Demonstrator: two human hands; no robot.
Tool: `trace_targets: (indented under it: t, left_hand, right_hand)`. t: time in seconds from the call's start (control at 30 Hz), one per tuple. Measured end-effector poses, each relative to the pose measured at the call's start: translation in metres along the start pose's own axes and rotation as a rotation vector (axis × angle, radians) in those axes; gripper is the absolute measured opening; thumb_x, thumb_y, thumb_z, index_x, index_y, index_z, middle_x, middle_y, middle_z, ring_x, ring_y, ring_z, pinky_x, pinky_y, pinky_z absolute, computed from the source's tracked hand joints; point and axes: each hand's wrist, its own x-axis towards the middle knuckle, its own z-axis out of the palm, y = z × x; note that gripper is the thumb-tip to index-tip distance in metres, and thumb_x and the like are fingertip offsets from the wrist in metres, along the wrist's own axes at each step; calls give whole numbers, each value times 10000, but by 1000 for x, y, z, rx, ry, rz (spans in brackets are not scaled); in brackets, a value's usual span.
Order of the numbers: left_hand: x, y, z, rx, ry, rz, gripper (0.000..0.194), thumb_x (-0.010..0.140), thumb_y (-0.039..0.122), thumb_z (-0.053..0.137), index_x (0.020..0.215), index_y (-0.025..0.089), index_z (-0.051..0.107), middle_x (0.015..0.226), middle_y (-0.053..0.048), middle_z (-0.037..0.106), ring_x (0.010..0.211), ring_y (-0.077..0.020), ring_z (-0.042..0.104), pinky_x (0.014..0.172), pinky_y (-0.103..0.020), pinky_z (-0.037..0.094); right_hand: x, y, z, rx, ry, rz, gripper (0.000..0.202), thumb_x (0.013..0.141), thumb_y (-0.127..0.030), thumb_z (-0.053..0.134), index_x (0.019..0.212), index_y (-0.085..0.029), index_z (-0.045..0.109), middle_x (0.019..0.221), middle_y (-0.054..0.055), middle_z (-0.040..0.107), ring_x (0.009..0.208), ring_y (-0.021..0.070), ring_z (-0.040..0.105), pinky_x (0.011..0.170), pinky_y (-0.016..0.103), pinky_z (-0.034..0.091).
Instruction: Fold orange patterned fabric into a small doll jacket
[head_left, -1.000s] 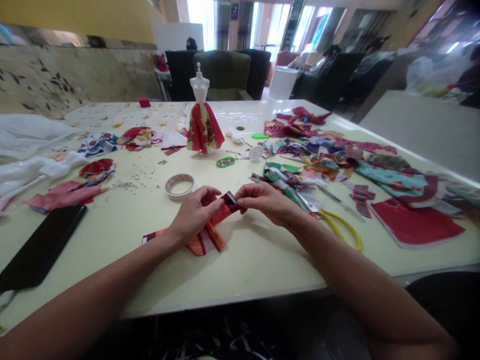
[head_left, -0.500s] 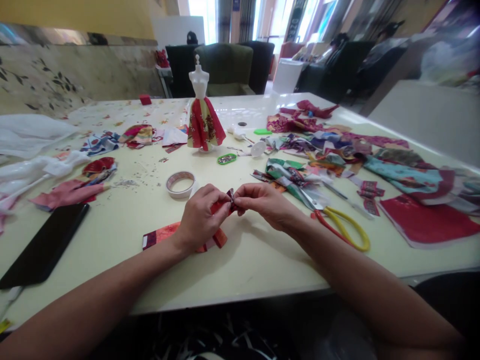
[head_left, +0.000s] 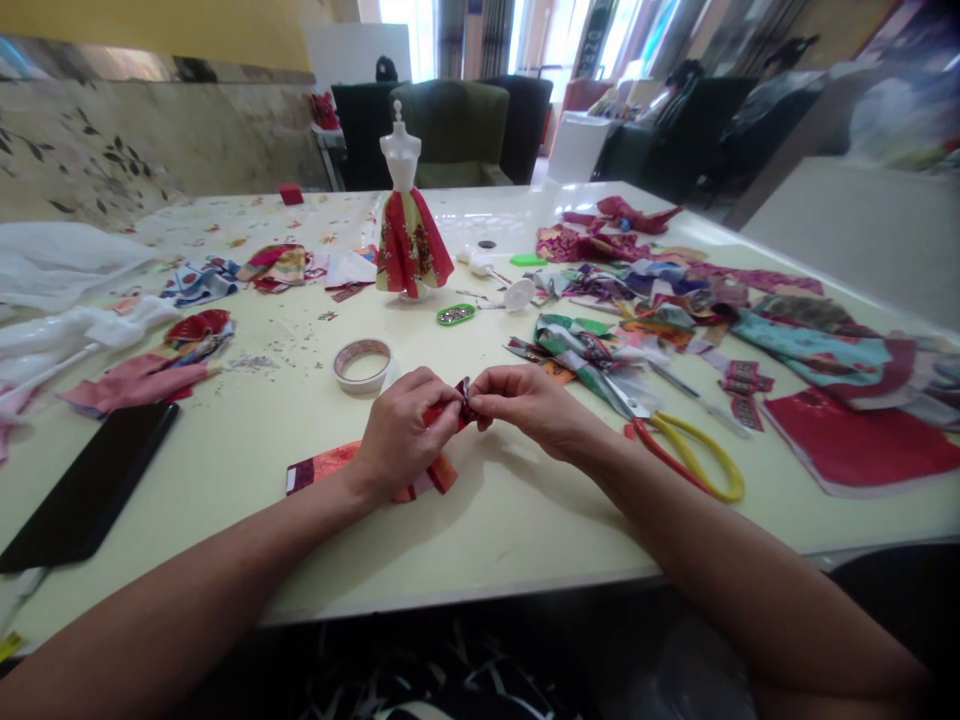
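Note:
Both hands meet over the near middle of the table, pinching one strip of red and dark patterned fabric [head_left: 464, 397]. My left hand [head_left: 409, 425] is closed on the fabric, its thumb and forefinger at the dark gathered end. From the right, the fingertips of my right hand [head_left: 521, 402] grip that same end. Under my left hand lies an orange-red fabric piece [head_left: 324, 466] with a dark end, partly hidden by the wrist. Just behind my left hand stands a roll of white tape [head_left: 362, 366]. A small dress form [head_left: 400, 160] in a red and cream skirt stands farther back.
Scissors [head_left: 694, 455] with yellow and red handles lie to the right, near heaped fabric scraps [head_left: 810, 345] and a red cloth [head_left: 855, 440]. A green tray [head_left: 455, 315] holds small bits. A black phone [head_left: 90, 485] lies at left. People sit in the background.
The view has shifted very slightly. Both hands keep their pinch on the fabric, with no other clear movement.

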Motion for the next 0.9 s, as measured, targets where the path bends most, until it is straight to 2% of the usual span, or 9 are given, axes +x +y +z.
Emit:
trace_targets:
  t: [0.27, 0.67, 0.9]
  left_hand:
    - [1, 0, -2, -24, -22, -28, 132, 885, 193, 589, 806, 159, 689, 808, -40, 612, 733, -139, 576, 674, -284, 465]
    - [0, -1, 0, -37, -15, -33, 142, 863, 145, 555, 781, 168, 668, 810, -34, 609, 715, -130, 561, 647, -271, 441]
    - [2, 0, -1, -82, -45, -94, 140, 831, 112, 548, 725, 161, 624, 779, -13, 570, 682, -114, 528, 624, -257, 412]
  right_hand:
    - [1, 2, 1, -27, 6, -6, 130, 722, -269, 691, 740, -144, 663, 690, -1, 634, 642, 103, 562, 627, 236, 440]
    - [0, 2, 2, 4, -1, 21, 154, 714, -293, 713, 744, -150, 661, 696, -4, 634, 649, 103, 557, 644, 243, 445]
    - [0, 1, 2, 27, -21, 38, 154, 711, -282, 712, 750, -144, 655, 685, -8, 617, 646, 102, 548, 653, 245, 437]
